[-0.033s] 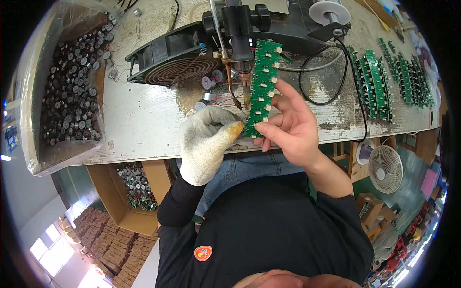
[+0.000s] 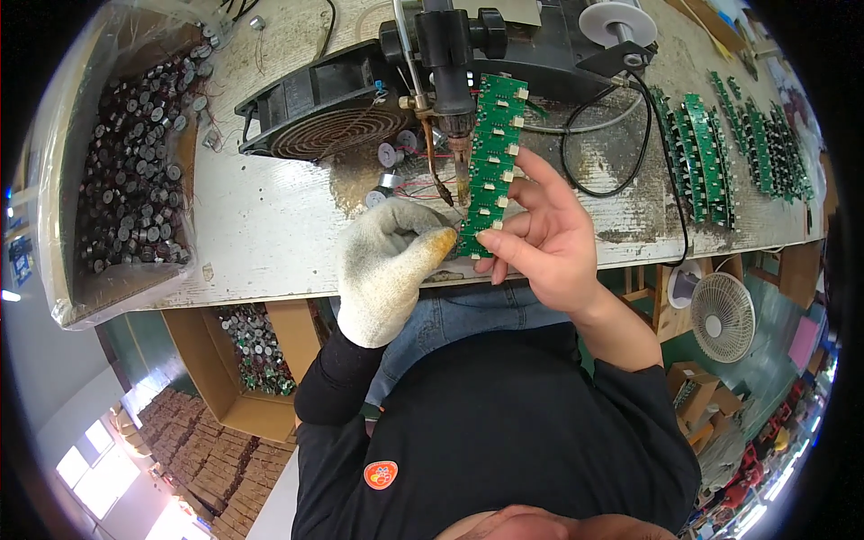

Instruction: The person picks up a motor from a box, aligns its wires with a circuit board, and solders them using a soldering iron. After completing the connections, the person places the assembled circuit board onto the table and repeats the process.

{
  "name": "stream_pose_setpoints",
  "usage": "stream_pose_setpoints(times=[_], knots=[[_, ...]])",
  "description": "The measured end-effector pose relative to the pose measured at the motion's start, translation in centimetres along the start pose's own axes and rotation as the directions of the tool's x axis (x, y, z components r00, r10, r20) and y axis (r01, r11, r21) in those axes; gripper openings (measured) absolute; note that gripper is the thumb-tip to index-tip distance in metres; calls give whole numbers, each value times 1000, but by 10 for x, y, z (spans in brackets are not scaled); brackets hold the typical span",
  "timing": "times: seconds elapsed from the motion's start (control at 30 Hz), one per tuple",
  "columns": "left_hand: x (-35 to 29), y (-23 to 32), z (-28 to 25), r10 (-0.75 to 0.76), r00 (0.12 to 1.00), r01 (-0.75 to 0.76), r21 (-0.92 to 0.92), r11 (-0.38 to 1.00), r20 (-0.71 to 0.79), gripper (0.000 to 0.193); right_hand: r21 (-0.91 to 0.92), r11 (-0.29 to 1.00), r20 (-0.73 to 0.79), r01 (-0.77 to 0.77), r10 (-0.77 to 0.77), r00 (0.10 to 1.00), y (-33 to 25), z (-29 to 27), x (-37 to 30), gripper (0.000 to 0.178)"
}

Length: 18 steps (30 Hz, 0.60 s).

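Note:
A long strip of green circuit boards (image 2: 490,166) with small white connectors stands nearly upright over the table edge. My bare right hand (image 2: 544,229) grips its lower right side, thumb on the face and fingers spread behind. At the strip's lower left edge, my left hand (image 2: 391,256), in a white work glove with a yellow-stained thumb, is pinched closed; what lies between its fingertips is hidden. Just above the glove, a soldering iron (image 2: 459,144) on a stand points down beside the strip, with a thin solder feed tube (image 2: 436,171) angled towards its tip.
Behind the iron's left side sits a black fan (image 2: 328,112). Small round motors with wires (image 2: 387,184) lie near it, and many more fill a plastic-lined box (image 2: 135,171) at left. More board strips (image 2: 702,162) lie at right, past a black cable (image 2: 643,171) and white spool (image 2: 618,24).

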<state>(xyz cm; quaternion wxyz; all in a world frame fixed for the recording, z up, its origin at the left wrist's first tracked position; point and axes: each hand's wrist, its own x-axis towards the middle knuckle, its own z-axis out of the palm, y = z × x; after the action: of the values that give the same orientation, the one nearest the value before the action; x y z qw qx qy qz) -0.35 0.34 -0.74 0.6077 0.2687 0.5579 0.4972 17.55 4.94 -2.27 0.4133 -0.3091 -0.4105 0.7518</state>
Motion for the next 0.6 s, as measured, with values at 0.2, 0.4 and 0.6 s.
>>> stream_pose_setpoints(times=[0.2,0.4,0.6], knots=[[-1,1,1,32,999,-33,22,999,18,14,19,1000,-12,1,-1,1000,-1,1,-1,72],[-1,2,3,27,1000,-27,-5,1000,14,14,23,1000,0,9,-9,1000,-3,1,0,72],[-2,0,2,-5,1000,5,-30,1000,2,16,21,1000,-2,-1,1,1000,-1,1,-2,72]])
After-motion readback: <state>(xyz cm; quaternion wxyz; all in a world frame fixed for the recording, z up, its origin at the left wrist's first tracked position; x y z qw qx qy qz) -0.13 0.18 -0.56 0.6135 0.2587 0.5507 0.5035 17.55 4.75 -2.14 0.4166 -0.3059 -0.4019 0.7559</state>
